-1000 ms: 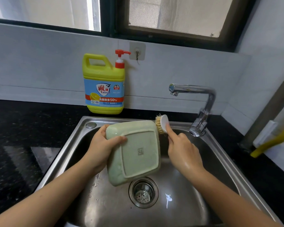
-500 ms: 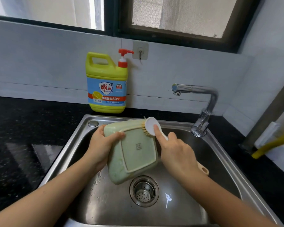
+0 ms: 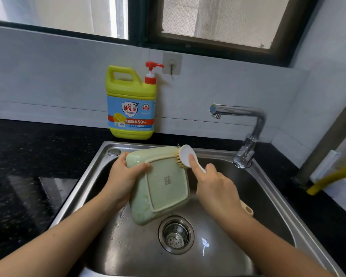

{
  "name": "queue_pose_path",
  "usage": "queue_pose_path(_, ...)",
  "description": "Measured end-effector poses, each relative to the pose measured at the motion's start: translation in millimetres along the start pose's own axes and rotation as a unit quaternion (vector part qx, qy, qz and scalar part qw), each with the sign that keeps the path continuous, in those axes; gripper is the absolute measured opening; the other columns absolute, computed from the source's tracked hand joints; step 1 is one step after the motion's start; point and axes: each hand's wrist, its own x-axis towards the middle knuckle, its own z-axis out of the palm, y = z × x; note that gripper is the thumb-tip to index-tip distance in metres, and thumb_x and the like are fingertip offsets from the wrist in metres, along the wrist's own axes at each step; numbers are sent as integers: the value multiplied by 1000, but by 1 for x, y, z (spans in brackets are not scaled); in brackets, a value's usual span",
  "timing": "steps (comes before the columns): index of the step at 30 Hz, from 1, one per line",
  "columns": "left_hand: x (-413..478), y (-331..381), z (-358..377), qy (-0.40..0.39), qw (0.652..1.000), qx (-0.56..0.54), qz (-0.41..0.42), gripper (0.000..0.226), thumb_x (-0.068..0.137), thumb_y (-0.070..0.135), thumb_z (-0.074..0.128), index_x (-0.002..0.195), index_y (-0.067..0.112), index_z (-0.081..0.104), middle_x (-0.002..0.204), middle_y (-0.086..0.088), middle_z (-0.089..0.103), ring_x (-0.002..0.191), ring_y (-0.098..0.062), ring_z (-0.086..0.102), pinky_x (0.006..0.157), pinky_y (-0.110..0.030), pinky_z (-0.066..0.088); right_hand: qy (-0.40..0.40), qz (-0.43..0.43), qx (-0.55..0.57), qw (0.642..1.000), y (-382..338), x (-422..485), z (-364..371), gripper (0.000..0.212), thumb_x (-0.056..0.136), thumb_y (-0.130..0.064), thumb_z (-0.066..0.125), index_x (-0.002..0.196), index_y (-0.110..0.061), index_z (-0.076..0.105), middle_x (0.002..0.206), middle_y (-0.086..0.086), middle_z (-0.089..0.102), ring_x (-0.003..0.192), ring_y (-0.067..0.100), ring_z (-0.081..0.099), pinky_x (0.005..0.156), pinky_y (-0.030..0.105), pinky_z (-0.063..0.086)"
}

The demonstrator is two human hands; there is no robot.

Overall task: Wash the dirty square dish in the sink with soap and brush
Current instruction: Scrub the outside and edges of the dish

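sink (image 3: 100,156): steel basin, wet, nothing running from the tap (image 3: 248,124) at its back right corner. soap bottle (image 3: 131,104) stands just behind the sink's back rim.

dish (image 3: 164,188) is held up over the middle of the sink, just above and left of the drain (image 3: 176,234). it's tilted, underside toward us, one corner pointing down.

change over the last second: the brush head was out past the dish's far right edge, bristles on the rim. now it has come round onto the underside at that corner, bristles on the foot ring, and the dish has swung a little. we read that as edge done, underside scrub in progress, rinse still to come.

our left hand (image 3: 124,178) grips the dish's left edge, thumb over the underside, fingers curled behind. our right hand (image 3: 216,186) is wrapped round the brush (image 3: 185,156) handle, index finger stretched onto the back of the head, pressing.

dish look: pale green, square, rounded corners, raised foot ring, stamped mark in the centre. wet film, faint yellowish smears along the lower left side. no obvious suds.
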Motion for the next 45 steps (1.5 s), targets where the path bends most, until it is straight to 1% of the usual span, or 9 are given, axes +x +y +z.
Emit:
queue_pose_path(3,-1,-1,0,-6,1000,-12,-7,35,66,5,74,92,16,53,92,-12,63,76,-24,65,58,-31,54,-28,14,10,999,1,2,-7,69,95,-9,37,151,-29,2,94,6,38,71,21,40,61,34,33)
queue_pose_path(7,-1,-1,0,-6,1000,-21,-11,44,56,13,74,95,15,54,92,-12,65,75,-23,67,56,-30,55,43,-19,8,999,-16,-2,-6,75,71,-5,67,141,-22,45,73,6,44,49,19,33,43,28,26)
queue_pose_path(9,-1,-5,1,-4,999,-26,-18,49,54,17,77,97,14,55,93,-13,66,78,-25,66,62,-34,55,84,-84,-5,993,-29,-12,0,68,60,-8,63,127,-19,61,63,5,47,38,17,34,37,24,21)
queue_pose_path(21,2,-2,-3,35,996,-79,-29,38,73,3,71,104,9,51,101,-17,63,88,-31,64,75,-43,56,148,-278,-46,948,-8,-52,15,54,80,-11,43,130,-23,58,60,0,47,42,18,42,35,27,29)
queue_pose_path(24,0,-6,2,34,996,-70,-35,26,80,0,65,100,10,52,99,-17,63,88,-31,63,82,-46,53,146,-257,-30,955,-15,-39,10,56,79,-10,38,129,-22,60,61,2,49,42,19,43,35,27,29)
queue_pose_path(28,-1,-6,1,35,996,-75,-42,46,71,6,73,113,1,54,101,-20,66,87,-30,65,78,-42,55,145,-219,-9,965,-30,-20,7,60,76,-13,35,131,-20,58,65,5,50,42,21,45,35,26,31)
queue_pose_path(32,5,-5,-5,65,993,-84,-45,29,78,3,68,102,9,53,99,-18,64,84,-29,64,73,-41,55,146,-275,-17,950,-18,-32,15,58,77,-10,39,130,-22,58,63,3,49,43,19,43,36,27,30)
queue_pose_path(37,7,-1,-6,65,994,-75,-40,49,75,4,68,119,2,46,106,-19,60,87,-29,62,71,-39,54,133,-299,-42,944,20,-42,31,59,80,-6,39,136,-21,49,63,1,46,44,18,42,34,30,36)
queue_pose_path(45,7,-1,-4,48,996,-74,-30,44,74,3,68,112,8,47,99,-16,59,83,-26,61,70,-38,53,113,-175,-52,977,44,-24,38,63,71,-6,36,128,-20,60,61,4,44,39,20,39,34,25,23)
